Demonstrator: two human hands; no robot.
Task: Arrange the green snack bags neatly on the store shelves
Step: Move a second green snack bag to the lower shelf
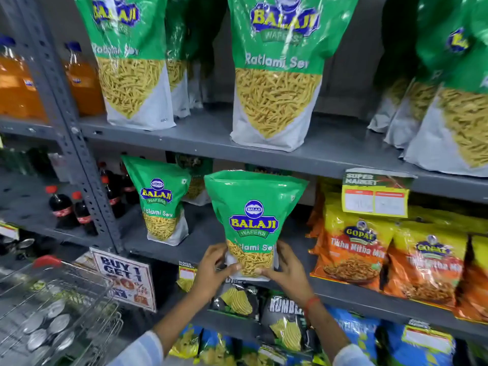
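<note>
A green Balaji snack bag (252,217) stands upright at the front edge of the middle shelf (195,249). My left hand (211,270) grips its lower left corner and my right hand (289,268) grips its lower right corner. A second green bag (159,199) stands to the left on the same shelf, with another one (196,180) behind it. On the upper shelf (206,143) stand larger green bags: one at the left (126,59), one in the middle (277,72), and several leaning at the right (454,96).
Orange Gopal snack bags (356,249) fill the middle shelf to the right under a yellow price tag (375,194). Cola bottles (63,207) and orange drink bottles (84,80) stand left of the grey upright. A wire basket (52,307) and a promo sign (126,278) sit lower left.
</note>
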